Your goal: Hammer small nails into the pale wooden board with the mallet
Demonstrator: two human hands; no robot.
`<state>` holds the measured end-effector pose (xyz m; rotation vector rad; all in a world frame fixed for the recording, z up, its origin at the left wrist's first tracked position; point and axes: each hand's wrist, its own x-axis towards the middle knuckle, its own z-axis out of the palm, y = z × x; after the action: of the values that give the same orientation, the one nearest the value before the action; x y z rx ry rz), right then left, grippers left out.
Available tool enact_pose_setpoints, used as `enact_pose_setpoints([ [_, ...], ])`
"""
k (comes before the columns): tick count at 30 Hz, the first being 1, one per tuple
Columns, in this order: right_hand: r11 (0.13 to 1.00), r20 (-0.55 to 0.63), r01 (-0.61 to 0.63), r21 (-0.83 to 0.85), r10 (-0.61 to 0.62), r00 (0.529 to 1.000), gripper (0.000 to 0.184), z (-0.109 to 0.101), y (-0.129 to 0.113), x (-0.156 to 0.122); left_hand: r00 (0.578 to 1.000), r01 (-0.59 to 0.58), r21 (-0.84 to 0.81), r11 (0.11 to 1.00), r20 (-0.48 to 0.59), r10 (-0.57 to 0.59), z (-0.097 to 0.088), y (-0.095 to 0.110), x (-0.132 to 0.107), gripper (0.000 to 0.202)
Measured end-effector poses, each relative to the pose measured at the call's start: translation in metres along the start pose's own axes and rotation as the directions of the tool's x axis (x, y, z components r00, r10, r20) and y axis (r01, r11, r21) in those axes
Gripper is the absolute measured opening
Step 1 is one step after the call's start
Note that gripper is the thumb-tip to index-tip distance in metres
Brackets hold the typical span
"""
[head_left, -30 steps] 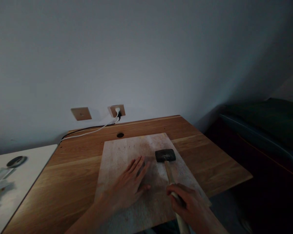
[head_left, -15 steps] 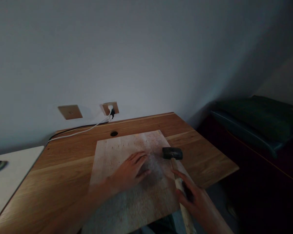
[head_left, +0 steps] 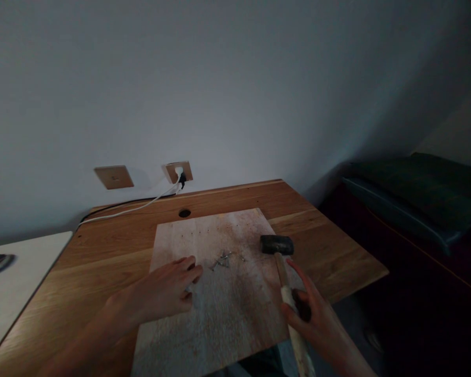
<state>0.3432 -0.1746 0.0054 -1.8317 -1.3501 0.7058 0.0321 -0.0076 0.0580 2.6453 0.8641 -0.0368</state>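
Observation:
My right hand [head_left: 312, 314] is closed around the pale wooden handle of a mallet [head_left: 277, 244], its index finger stretched along the handle. The mallet's black head rests at the right edge of a wooden board [head_left: 220, 324]. Over the board's left part hovers my left hand [head_left: 172, 288], its fingers curled in. A small light spot shows between finger and thumb, too small to name. In the middle of the board lies a little pile of nails [head_left: 223, 259], with a single nail [head_left: 242, 258] just right of it. A row of small dark holes or nail heads [head_left: 208, 230] crosses the far part.
The board lies on a wooden table [head_left: 322, 235] with a round cable hole [head_left: 184, 213]. White and black cables [head_left: 129, 208] run along the back to a wall socket [head_left: 179, 172]. A white surface [head_left: 23, 277] adjoins on the left. Dark green cushions [head_left: 416, 193] lie at right.
My left hand has drawn back left from the middle of the board, uncovering the nails. The right hand and mallet have stayed nearly in place.

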Motion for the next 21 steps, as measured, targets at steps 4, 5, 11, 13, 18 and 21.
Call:
enact_pose_setpoints([
  [4,1.0,0.005,-0.001,-0.013,0.001,1.0,0.082,0.0,0.001,-0.001,0.999,-0.028,-0.068,0.997,-0.032,0.026,0.007,-0.005,0.0,0.041],
  [5,1.0,0.012,-0.004,-0.019,0.005,1.0,0.082,0.0,0.001,-0.001,0.999,-0.031,-0.059,0.998,-0.035,0.029,0.009,-0.006,0.0,0.044],
  [11,0.998,0.023,-0.022,-0.06,0.023,0.999,0.082,-0.004,-0.002,0.001,0.996,-0.072,-0.003,0.997,-0.061,0.071,0.001,-0.007,0.031,0.044],
  [13,0.998,0.031,-0.025,-0.055,0.027,0.999,0.081,-0.004,-0.002,0.003,0.991,-0.116,-0.043,0.992,-0.068,0.113,-0.01,-0.007,0.062,0.033],
  [18,0.999,0.016,-0.009,-0.037,0.009,1.0,0.082,-0.001,0.002,0.003,0.971,-0.153,-0.059,0.986,-0.192,0.139,-0.023,-0.008,0.152,0.023],
  [21,0.999,0.014,-0.035,0.01,0.035,0.999,0.081,-0.005,0.001,0.004,0.975,-0.176,0.009,0.984,-0.137,0.175,-0.02,-0.006,0.185,0.022],
])
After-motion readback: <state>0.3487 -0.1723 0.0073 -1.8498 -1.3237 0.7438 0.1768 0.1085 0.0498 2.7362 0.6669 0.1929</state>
